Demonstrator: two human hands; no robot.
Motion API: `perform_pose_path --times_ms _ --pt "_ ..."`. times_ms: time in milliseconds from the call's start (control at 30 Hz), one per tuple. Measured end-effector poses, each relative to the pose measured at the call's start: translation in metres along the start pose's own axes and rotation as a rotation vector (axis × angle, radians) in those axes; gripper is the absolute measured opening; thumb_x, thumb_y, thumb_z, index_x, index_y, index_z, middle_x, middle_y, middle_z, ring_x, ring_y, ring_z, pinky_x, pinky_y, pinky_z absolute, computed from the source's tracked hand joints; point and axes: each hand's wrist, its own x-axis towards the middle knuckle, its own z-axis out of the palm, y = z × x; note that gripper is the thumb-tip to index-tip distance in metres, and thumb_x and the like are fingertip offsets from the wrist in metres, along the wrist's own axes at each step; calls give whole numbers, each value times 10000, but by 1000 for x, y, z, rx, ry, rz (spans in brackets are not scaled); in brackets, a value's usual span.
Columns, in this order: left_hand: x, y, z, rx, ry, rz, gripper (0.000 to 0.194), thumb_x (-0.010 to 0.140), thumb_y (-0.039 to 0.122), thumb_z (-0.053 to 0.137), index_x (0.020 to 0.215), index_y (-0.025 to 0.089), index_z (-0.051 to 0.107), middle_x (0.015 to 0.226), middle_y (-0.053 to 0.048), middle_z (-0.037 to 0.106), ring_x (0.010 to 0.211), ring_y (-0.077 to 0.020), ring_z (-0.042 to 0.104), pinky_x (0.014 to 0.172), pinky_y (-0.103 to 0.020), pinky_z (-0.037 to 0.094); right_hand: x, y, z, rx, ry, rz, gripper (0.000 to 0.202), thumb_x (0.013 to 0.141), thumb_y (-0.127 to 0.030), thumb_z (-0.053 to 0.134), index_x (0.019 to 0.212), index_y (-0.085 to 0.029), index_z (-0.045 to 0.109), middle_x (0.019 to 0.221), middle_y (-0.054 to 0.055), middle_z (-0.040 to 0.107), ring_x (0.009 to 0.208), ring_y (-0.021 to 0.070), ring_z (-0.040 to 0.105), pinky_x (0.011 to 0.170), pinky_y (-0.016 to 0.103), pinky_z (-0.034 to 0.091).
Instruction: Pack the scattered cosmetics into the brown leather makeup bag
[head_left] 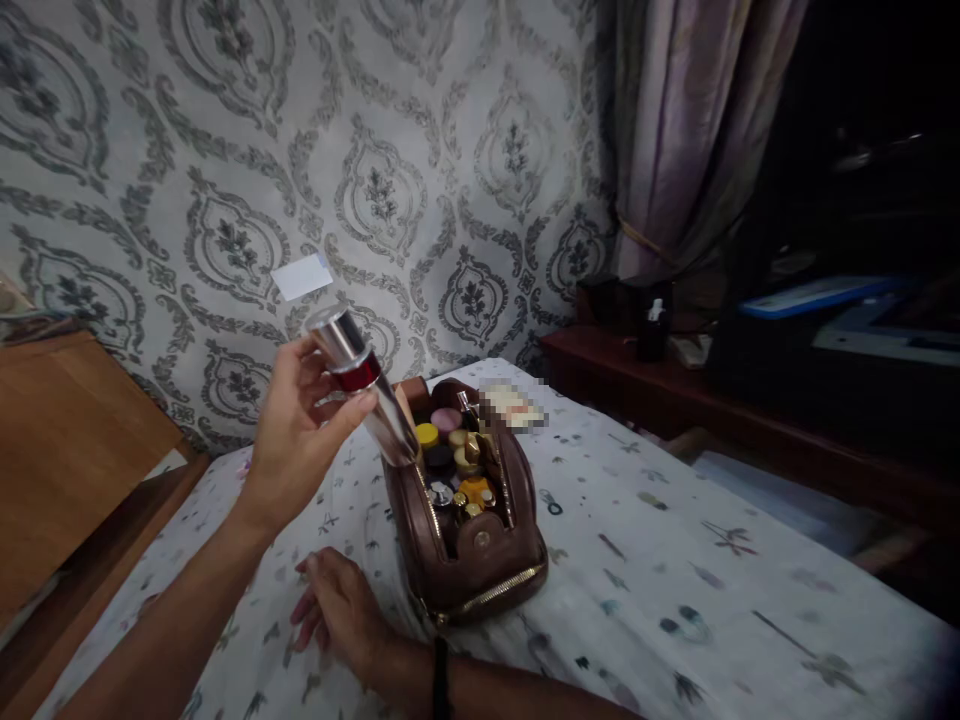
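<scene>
A silver bottle with a red band (pixel 390 415) is gripped by my left hand (pixel 296 425), tilted, its lower end over the left edge of a brown leather bag (pixel 469 590). The bag lies unzipped on the patterned sheet, with several small bottles and jars inside, among them a yellow-capped one (pixel 427 435) and a pink-lidded one (pixel 446 420). My right hand (pixel 341 610), below the left, rests near the sheet at the bag's left side. Its fingers are loosely bent and a little apart, holding nothing.
The patterned sheet (pixel 645 580) extends to the right of the bag. Behind the bag lies a blurred pale packet (pixel 516 405). A dark pump bottle (pixel 654 330) stands on a reddish-brown shelf (pixel 600 370) at the right. Wooden furniture (pixel 82 450) is at the left, and a papered wall behind.
</scene>
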Motion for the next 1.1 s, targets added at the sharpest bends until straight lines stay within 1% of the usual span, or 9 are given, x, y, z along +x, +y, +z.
perform_pose_path --times_ms 133,200,267,333,467,600,700,900,1100 --pt "21 -11 22 -127 -111 -159 584 777 376 735 1252 233 426 1059 -51 684 902 -222 695 804 -410 580 1 0 0 -19 2 22 649 835 -819 422 926 -181 504 597 -64 554 360 49 486 332 170 241" --pt "27 -18 31 -153 -155 -154 561 756 357 748 1213 225 452 1057 -44 682 911 -215 687 840 -414 567 0 -1 0 -21 5 36 596 878 -768 429 931 -179 505 597 -61 557 358 52 484 331 174 238" --pt "29 -23 38 -139 -210 -96 485 740 318 763 1136 213 504 1076 -41 676 960 -210 675 907 -409 542 -2 -3 1 -17 1 57 527 924 -701 435 936 -178 504 594 -60 558 355 52 478 333 176 233" --pt "29 -26 41 -110 -311 -31 388 761 284 749 1078 205 538 1088 -40 675 998 -209 666 952 -401 522 -4 -8 1 -14 -3 82 450 966 -621 442 940 -176 504 589 -62 552 351 49 467 337 176 228" --pt "27 -24 38 104 -565 180 300 857 232 673 1137 215 566 1087 -40 678 1007 -203 651 944 -385 514 -9 -17 2 -15 -1 102 348 1011 -500 440 948 -167 519 595 -65 538 359 38 452 357 170 240" --pt "29 -19 35 443 -790 476 317 933 110 512 1229 216 547 1222 -73 639 1111 -212 599 944 -366 484 -9 -17 2 -20 2 109 349 1021 -493 421 958 -165 523 602 -64 539 366 40 454 358 177 226" --pt "32 -20 39 623 -933 614 344 931 62 441 1210 221 566 1204 -74 644 1121 -220 584 957 -366 457 -8 -14 1 -16 -11 85 396 1001 -549 433 953 -166 520 608 -61 546 374 43 457 370 182 237" --pt "33 -24 51 848 -1078 784 428 846 -29 460 1150 245 585 1166 -43 647 1072 -209 564 900 -334 422 -9 -13 -1 -11 -33 53 483 959 -641 437 945 -165 522 611 -56 544 386 47 467 382 183 254" --pt "35 -20 54 927 -1140 779 463 826 -39 497 1177 255 566 1181 -40 640 1076 -213 550 848 -320 416 -7 -11 -1 -20 -26 56 470 969 -622 431 945 -163 529 608 -54 543 379 49 461 373 187 244"
